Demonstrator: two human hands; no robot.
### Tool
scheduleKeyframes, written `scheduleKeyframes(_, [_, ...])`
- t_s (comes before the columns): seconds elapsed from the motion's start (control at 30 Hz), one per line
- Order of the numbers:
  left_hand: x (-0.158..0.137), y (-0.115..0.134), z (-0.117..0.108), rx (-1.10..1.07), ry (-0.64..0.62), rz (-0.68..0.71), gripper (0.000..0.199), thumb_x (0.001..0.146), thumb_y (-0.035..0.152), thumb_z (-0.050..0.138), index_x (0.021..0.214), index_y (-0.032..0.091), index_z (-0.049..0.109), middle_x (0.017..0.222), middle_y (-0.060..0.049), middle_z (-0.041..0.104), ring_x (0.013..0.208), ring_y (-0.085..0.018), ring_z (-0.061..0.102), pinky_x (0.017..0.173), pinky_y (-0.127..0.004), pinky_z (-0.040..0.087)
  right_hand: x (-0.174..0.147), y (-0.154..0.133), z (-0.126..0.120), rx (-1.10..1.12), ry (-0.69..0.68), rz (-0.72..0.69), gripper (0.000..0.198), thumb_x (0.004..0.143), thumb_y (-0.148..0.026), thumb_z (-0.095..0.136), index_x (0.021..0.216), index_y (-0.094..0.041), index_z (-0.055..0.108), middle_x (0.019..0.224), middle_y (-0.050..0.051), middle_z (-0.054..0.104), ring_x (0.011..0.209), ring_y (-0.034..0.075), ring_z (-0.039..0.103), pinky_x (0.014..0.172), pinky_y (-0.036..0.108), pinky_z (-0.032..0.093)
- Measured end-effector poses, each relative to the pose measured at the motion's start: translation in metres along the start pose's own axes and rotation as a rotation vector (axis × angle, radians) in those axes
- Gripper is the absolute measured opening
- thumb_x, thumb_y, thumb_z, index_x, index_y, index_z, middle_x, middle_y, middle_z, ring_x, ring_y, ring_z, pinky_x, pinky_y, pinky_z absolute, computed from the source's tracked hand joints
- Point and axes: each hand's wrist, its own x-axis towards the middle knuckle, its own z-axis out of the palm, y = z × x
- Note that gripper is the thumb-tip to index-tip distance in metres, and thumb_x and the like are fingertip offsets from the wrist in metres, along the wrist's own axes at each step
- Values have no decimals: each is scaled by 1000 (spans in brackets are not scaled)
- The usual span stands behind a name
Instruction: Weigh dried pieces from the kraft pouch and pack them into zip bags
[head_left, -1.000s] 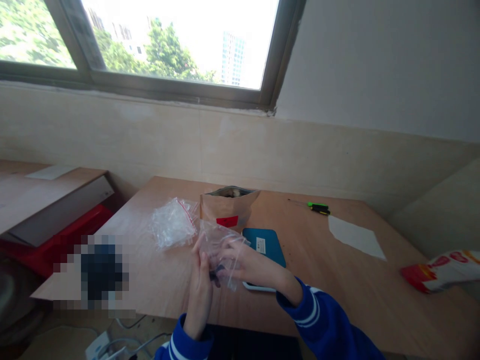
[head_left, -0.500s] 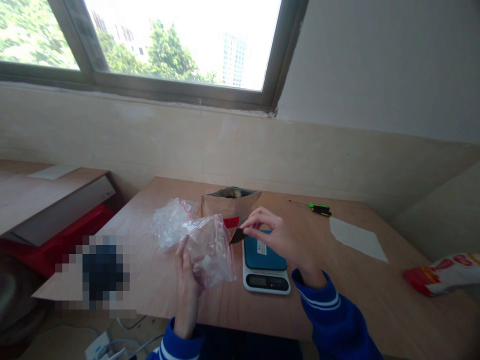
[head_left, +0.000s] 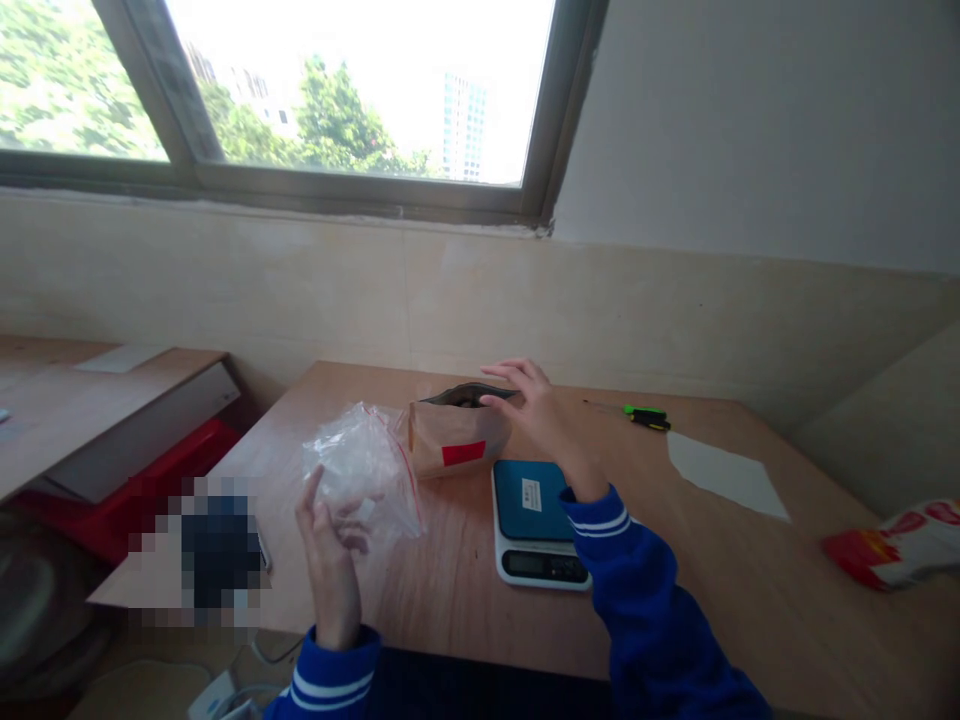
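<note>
My left hand is at a clear zip bag with a red seal line. Some of its fingers show through the plastic, curled loosely around the bag's lower part. More crumpled clear plastic lies directly behind. My right hand hovers at the right side of the mouth of a brown paper pouch with a red label. Its thumb and fingers are apart, with nothing visible between them. The pouch stands open, its dark inside partly hidden by that hand. Below my right wrist sits a kitchen scale with a blue-green top.
Green-and-black handled tools lie at the back right, near a white paper sheet. A red-and-white package is at the far right. A blurred dark object is by the left edge. A wall and window stand behind the table.
My right hand has moved up to the pouch mouth, and the dark flat piece it pinched is out of sight. My left hand has shifted left with the clear bag.
</note>
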Motion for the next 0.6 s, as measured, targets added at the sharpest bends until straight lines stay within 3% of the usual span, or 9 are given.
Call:
scheduleKeyframes(0.13, [44,1,-1,81,0,47,56,93,51,38,142,25,35,79,-2,65,44,-7,46,40,-16,34,-25,1,-8,74,99,50,34,97,-42,45,121,-24,60,120,9,54,121,21,50,108,41,38])
scheduleKeyframes(0.23, [87,-3,-1,478,30,10,52,95,46,26,140,22,37,87,-6,66,46,-12,51,46,-25,43,-47,1,-16,45,161,134,30,97,-38,45,118,-24,62,120,9,54,121,22,49,110,44,35])
scheduleKeyframes(0.27, [101,-5,0,697,29,-33,51,96,44,24,138,20,41,90,-9,67,56,-16,60,57,-31,50,-56,0,-19,39,180,164,29,97,-38,45,117,-24,62,120,9,55,121,22,49,109,44,35])
scheduleKeyframes(0.33, [125,-10,0,812,35,-71,51,92,43,34,129,11,52,101,-18,67,87,-30,67,78,-46,52,-76,-1,-25,54,208,233,29,96,-38,46,116,-24,62,120,9,56,119,23,50,103,43,40])
scheduleKeyframes(0.43, [143,-17,1,923,81,-106,57,86,46,46,115,-2,60,123,-34,55,122,-48,49,98,-60,39,-113,-5,-34,82,266,363,28,95,-39,46,114,-25,63,120,9,58,117,22,52,94,39,47])
scheduleKeyframes(0.5, [144,-21,1,983,146,-110,69,83,48,51,122,-9,53,136,-39,41,132,-53,34,104,-64,29,-140,-8,-41,89,325,462,29,94,-42,48,109,-24,64,116,9,61,113,23,55,92,39,47])
scheduleKeyframes(0.6, [138,-24,1,1042,248,-49,101,78,52,59,145,-12,17,150,-40,17,139,-52,20,109,-63,22,-176,-8,-49,89,397,636,34,89,-48,50,105,-22,66,112,10,65,104,24,59,89,39,48])
